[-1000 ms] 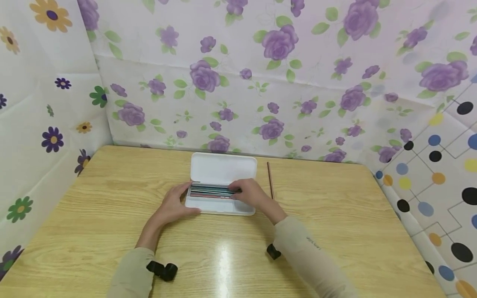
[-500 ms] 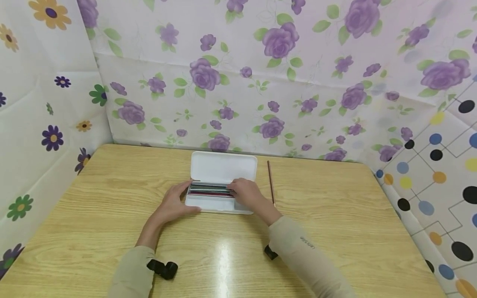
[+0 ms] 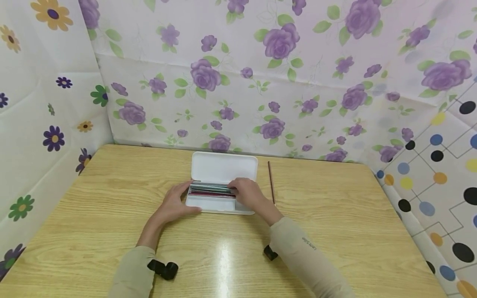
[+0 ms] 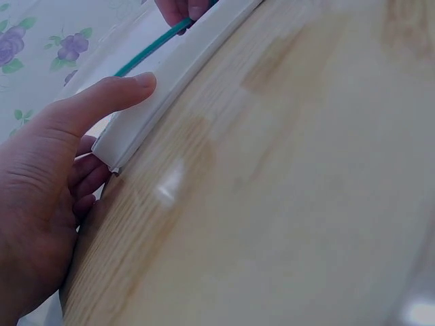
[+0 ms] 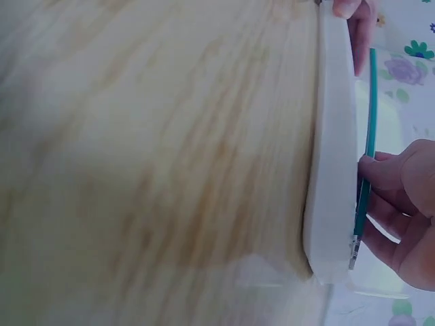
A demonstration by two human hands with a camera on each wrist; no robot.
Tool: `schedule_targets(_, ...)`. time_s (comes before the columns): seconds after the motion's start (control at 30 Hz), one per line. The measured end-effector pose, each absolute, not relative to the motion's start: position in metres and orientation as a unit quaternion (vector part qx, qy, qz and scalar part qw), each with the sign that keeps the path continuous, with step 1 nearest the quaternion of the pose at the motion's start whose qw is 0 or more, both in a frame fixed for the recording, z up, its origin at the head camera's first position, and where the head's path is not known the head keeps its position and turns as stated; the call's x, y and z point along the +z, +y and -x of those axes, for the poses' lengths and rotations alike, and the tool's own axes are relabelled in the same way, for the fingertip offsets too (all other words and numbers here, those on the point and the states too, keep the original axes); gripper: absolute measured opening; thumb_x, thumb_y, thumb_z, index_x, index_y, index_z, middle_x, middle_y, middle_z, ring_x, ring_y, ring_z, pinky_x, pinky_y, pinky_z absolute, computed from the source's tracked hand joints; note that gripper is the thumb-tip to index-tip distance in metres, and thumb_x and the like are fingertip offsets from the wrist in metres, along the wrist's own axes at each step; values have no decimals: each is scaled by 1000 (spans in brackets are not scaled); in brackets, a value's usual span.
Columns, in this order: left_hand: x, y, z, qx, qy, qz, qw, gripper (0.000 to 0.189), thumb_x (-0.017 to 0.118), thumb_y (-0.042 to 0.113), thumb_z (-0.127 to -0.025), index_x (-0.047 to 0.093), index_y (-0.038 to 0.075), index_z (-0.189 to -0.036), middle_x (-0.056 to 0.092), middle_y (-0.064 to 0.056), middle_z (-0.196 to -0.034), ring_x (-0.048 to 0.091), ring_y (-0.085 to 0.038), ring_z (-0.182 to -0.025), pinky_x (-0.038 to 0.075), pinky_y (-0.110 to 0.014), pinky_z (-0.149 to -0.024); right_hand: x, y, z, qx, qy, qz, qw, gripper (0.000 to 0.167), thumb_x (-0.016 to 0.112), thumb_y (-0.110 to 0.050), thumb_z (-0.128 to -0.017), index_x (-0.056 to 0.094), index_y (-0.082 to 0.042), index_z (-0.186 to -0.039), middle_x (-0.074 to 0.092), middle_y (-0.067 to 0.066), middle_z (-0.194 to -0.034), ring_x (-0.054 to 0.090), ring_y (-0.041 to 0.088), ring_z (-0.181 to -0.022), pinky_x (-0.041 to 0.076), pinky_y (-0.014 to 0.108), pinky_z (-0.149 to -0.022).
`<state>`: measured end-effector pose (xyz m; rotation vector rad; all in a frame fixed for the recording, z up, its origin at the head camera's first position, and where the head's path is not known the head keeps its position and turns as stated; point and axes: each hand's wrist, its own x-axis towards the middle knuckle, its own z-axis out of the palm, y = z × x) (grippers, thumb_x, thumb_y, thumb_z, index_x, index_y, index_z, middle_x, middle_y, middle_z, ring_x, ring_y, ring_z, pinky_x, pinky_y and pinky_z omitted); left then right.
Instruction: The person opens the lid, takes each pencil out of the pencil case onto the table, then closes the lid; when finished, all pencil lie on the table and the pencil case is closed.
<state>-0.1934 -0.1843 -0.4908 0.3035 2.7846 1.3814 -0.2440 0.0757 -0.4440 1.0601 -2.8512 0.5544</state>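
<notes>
An open white pencil case (image 3: 210, 203) lies on the table, its lid (image 3: 224, 166) tilted back. Several slim pencils (image 3: 208, 189) in dark, green and red tones lie lengthwise in its tray. My left hand (image 3: 175, 203) grips the left end, thumb on the front rim; in the left wrist view its other fingers (image 4: 88, 173) reach round the case's end. Over the right part of the tray, my right hand (image 3: 246, 193) pinches a green pencil (image 5: 372, 112) between thumb and fingers. That pencil's silvery end sticks out below the hand in the right wrist view.
A reddish-brown pencil (image 3: 271, 182) lies alone on the wooden table (image 3: 328, 215), right of the case. Flower-patterned sheets (image 3: 238, 103) stand behind and at the left, and a dotted sheet (image 3: 439, 186) on the right.
My right hand has shifted slightly left and back over the tray. The pencils have moved a little, with a red one showing more clearly. The left hand has stayed in place.
</notes>
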Motion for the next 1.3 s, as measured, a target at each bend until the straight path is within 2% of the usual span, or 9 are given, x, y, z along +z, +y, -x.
schedule_targets(0.33, -491, -183, 193, 436, 895, -97, 8, 100, 87, 35, -67, 38, 2, -147, 39, -21, -147, 32, -40, -130, 24, -57, -106, -429, 80, 246, 259, -919, -298, 3, 12, 66, -3, -90, 73, -2, -100, 71, 7, -94, 66, 16, -83, 53, 28, -71)
schedule_targets(0.57, -491, -184, 194, 438, 894, -96, 8, 100, 87, 36, -67, 38, 2, -147, 39, -22, -146, 32, -40, -129, 25, -57, -105, -421, 87, 249, 326, -907, -266, 11, 12, 68, -2, -88, 70, 1, -100, 68, 7, -91, 64, 19, -83, 52, 30, -75)
schedule_targets(0.87, -491, -184, 193, 441, 892, -96, 13, 100, 87, 36, -68, 38, 3, -148, 39, -22, -147, 32, -40, -129, 24, -58, -105, -418, 107, 255, 387, -902, -186, -34, 17, 67, -9, -91, 69, 0, -106, 69, 7, -94, 63, 20, -88, 53, 32, -77)
schedule_targets(1.2, -489, -183, 193, 441, 892, -93, 16, 100, 87, 36, -68, 37, 3, -148, 38, -21, -148, 31, -40, -130, 23, -57, -106, -414, 137, 256, 414, -900, -130, -46, 25, 66, -10, -92, 66, 3, -114, 67, 13, -104, 62, 26, -96, 52, 36, -82)
schedule_targets(1.3, -489, -184, 193, 442, 892, -91, 19, 100, 87, 36, -68, 36, 3, -148, 37, -21, -148, 30, -40, -131, 22, -57, -107, -415, 148, 258, 431, -893, -111, -62, 28, 64, -10, -93, 63, 4, -118, 65, 15, -107, 61, 28, -99, 54, 35, -79)
